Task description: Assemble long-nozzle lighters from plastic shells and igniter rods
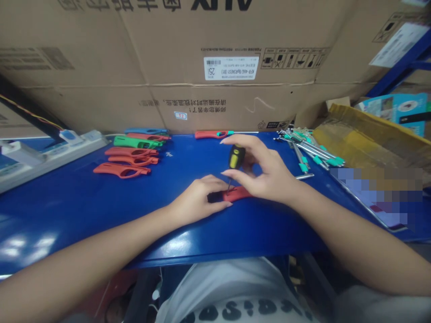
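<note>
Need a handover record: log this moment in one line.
left hand: holding red handle | right hand: holding screwdriver, tip at red handle | nearby: coloured handles, metal rods

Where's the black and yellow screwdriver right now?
In the head view, the screwdriver is just right of centre, in the right hand, pointing down at the red casing the left hand holds.

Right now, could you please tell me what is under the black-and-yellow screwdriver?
Under the screwdriver lies a red plastic piece on the blue table, with the left hand at one end. The right hand covers its other end, so that part cannot be seen.
</note>
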`<control>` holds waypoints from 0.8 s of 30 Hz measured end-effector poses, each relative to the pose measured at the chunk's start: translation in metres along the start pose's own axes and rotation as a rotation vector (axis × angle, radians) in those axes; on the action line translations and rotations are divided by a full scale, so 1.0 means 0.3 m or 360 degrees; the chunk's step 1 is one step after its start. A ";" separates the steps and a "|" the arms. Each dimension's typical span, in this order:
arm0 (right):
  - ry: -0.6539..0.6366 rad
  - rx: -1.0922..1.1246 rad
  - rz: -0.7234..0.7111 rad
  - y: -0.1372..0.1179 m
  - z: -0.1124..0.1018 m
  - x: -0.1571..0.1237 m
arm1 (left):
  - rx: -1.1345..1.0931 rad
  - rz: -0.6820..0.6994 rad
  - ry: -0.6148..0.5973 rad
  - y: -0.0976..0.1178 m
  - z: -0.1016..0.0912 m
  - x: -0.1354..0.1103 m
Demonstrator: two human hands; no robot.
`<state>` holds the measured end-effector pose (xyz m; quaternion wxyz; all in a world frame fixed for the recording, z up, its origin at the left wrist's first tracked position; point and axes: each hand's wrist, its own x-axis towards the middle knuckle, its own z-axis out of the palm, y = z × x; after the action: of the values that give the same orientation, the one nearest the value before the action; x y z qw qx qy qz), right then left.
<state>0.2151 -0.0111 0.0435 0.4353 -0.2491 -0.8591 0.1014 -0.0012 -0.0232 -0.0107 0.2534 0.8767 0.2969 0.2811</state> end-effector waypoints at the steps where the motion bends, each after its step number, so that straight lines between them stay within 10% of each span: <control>1: 0.0104 -0.0166 -0.0037 0.003 0.004 -0.001 | -0.0005 -0.0003 0.0006 0.000 0.001 0.000; 24: 0.0180 -0.0165 -0.0278 0.002 -0.013 0.017 | -0.0043 0.0012 -0.0001 0.008 0.013 -0.001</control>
<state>0.2159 -0.0081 0.0490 0.4767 -0.2009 -0.8558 0.0045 0.0022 -0.0262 -0.0120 0.2642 0.8744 0.2898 0.2858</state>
